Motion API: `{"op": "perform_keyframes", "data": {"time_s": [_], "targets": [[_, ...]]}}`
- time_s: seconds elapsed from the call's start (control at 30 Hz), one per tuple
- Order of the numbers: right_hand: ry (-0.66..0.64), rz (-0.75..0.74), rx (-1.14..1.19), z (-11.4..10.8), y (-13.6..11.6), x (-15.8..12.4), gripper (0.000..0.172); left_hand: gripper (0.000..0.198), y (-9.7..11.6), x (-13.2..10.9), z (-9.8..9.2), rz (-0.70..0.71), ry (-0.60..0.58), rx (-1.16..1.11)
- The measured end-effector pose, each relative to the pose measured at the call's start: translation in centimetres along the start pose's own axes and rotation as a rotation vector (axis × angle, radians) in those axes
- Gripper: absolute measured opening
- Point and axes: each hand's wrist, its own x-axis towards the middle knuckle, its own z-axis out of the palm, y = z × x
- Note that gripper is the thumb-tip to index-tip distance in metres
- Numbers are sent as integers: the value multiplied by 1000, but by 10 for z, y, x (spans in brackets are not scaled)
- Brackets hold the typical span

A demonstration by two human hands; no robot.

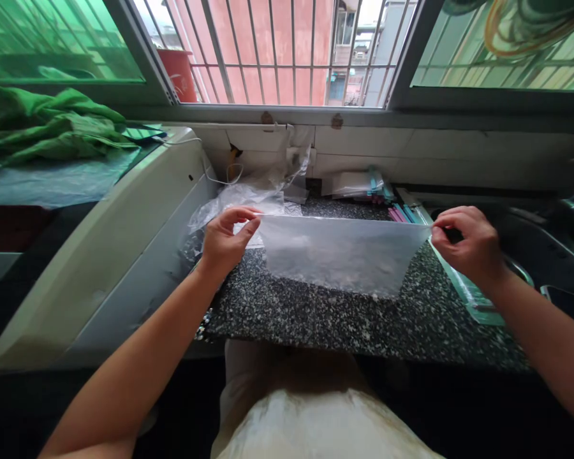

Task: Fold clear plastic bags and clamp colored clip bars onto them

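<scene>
A clear, frosted plastic bag (pixel 337 254) is stretched flat between my two hands above a speckled black granite counter (pixel 316 319). My left hand (pixel 226 241) pinches the bag's upper left corner with thumb and fingers. My right hand (pixel 469 245) is closed in a pinch on the upper right corner. The bag hangs down from its taut top edge and nearly touches the counter.
Crumpled clear plastic (pixel 239 201) lies at the back left of the counter. Packets with coloured strips (pixel 375 185) sit by the wall. A white appliance (pixel 124 236) with green cloth (pixel 48 127) stands left. A sink (pixel 550 255) is right. A barred window (pixel 287 51) is ahead.
</scene>
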Motion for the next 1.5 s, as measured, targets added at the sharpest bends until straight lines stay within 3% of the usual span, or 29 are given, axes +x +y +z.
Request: {"op": "perform_keyframes", "data": {"time_s": [0.1, 0.2, 0.3, 0.4, 0.5, 0.63, 0.8, 0.9, 0.97, 1.03, 1.1, 1.17, 1.27, 1.37, 1.5], "targets": [[180, 16, -25, -22, -7, 0, 10, 16, 14, -11, 3, -39, 79, -164], [368, 44, -1, -42, -14, 8, 5, 21, 32, -25, 7, -154, 19, -396], [298, 120, -12, -54, -21, 29, 8, 31, 43, -43, 10, -375, -88, -559], [160, 143, -24, -43, -22, 59, 10, 38, 40, -67, 10, -569, -111, -614], [28, 47, 25, -5, -17, 86, 8, 37, 23, -97, 6, -679, -74, -586], [-246, -71, 60, 72, -23, 98, 9, 30, -5, -148, -4, -696, 0, -515], [-511, -161, 94, 159, -67, 80, 16, 28, -24, -211, -6, -806, -35, -406], [-599, -233, 119, 195, -97, 69, 19, 30, -30, -236, -5, -867, -103, -360], [-629, -260, 135, 213, -114, 65, 19, 29, -34, -245, -9, -858, -216, -325], [-643, -280, 147, 223, -126, 65, 17, 25, -36, -246, -18, -746, -368, -233], [-641, -287, 156, 223, -129, 65, 16, 23, -36, -234, -32, -509, -462, -68], [-607, -286, 166, 214, -123, 62, 18, 18, -33, -212, -43, -201, -408, 96], [-477, -342, 211, 183, -99, 45, 22, 17, -30, -166, -45, 222, -393, 290], [-386, -431, 230, 139, -70, 11, 24, 31, -37, -126, -27, 523, -555, 601], [-405, -466, 199, 83, -50, -40, 24, 38, -54, -102, -2, 691, -744, 773]]}}
